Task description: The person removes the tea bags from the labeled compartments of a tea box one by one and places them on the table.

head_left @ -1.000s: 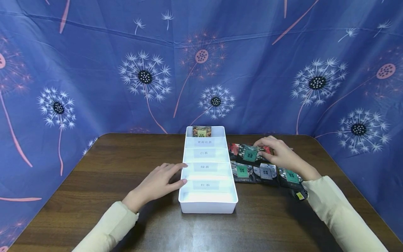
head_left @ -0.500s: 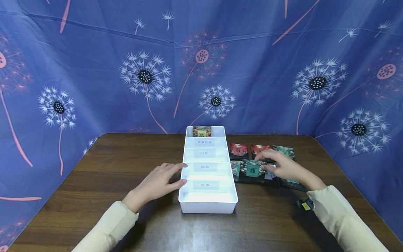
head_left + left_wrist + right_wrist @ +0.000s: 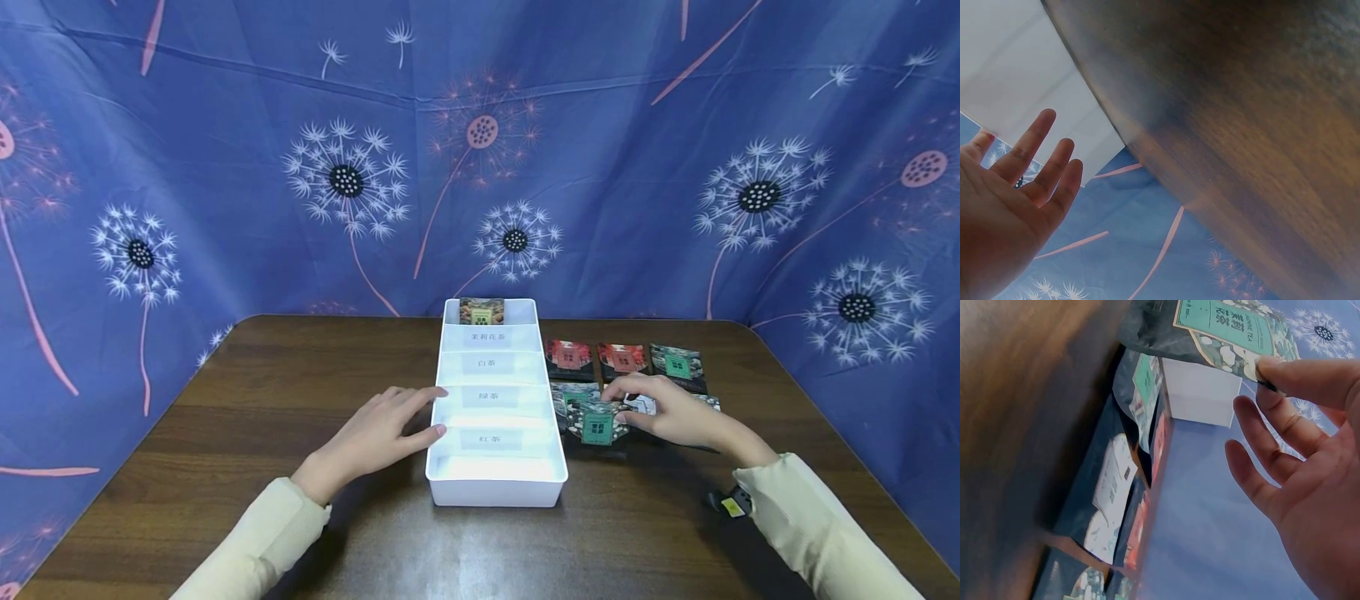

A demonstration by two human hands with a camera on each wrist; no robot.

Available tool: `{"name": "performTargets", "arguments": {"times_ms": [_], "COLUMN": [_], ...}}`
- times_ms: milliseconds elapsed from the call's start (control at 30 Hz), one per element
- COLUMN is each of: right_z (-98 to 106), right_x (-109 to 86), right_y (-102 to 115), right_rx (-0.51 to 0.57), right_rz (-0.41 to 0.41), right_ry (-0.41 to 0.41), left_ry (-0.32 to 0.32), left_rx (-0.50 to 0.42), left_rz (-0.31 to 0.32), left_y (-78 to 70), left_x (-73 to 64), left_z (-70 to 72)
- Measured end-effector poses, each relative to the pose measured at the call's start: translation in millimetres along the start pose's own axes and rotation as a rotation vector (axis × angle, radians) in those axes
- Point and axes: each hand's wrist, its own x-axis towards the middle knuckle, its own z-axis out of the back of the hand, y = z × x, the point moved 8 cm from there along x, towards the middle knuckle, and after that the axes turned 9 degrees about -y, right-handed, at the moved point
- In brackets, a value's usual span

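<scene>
My right hand [image 3: 671,410] pinches a dark tea sachet [image 3: 597,428] with a green label by its edge, between thumb and finger. In the right wrist view the label of this tea sachet [image 3: 1229,325] reads JASMINE TEA, and the other fingers are loosely bent. It hangs above the front row of sachets, just right of a white divided box [image 3: 497,493]. My left hand [image 3: 378,427] touches the box's left rim, fingers extended. One brown sachet [image 3: 482,312] with a yellow-green label stands in the box's rear compartment. The front compartments carry Chinese labels.
Behind the right hand lie two red sachets [image 3: 570,358] and a green-labelled sachet [image 3: 678,365]. Partly covered in the front row are a green-labelled sachet [image 3: 573,392] and a grey-labelled sachet [image 3: 1113,481]. A blue dandelion-print cloth [image 3: 420,167] hangs behind the wooden table [image 3: 337,350].
The right hand has carried the green-labelled sachet from above the back row toward me, over the front row, uncovering the red sachets. The left hand and the box have stayed put.
</scene>
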Motion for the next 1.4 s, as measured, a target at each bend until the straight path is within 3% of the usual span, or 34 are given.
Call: {"name": "performTargets", "arguments": {"times_ms": [200, 667, 1033, 1400], "right_z": [-7, -19, -25, -30], "right_x": [-2.0, -5.7, -10.0, -11.0], "right_y": [4, 6, -1, 0], "right_rx": [0.071, 0.127, 0.104, -0.008], "right_rz": [0.027, -0.016, -0.035, -0.027], "right_ry": [0.036, 0.122, 0.114, 0.077], "left_ry": [0.007, -0.003, -0.007, -0.003], "left_rx": [-0.003, -0.007, -0.007, -0.006], "left_rz": [-0.001, -0.012, -0.012, -0.012], "left_y": [0.6, 0.2, 1.1, -0.4], "left_x": [-0.2, -0.3, -0.3, 0.0], "left_z": [0.4, 0.6, -0.1, 1.3]}}
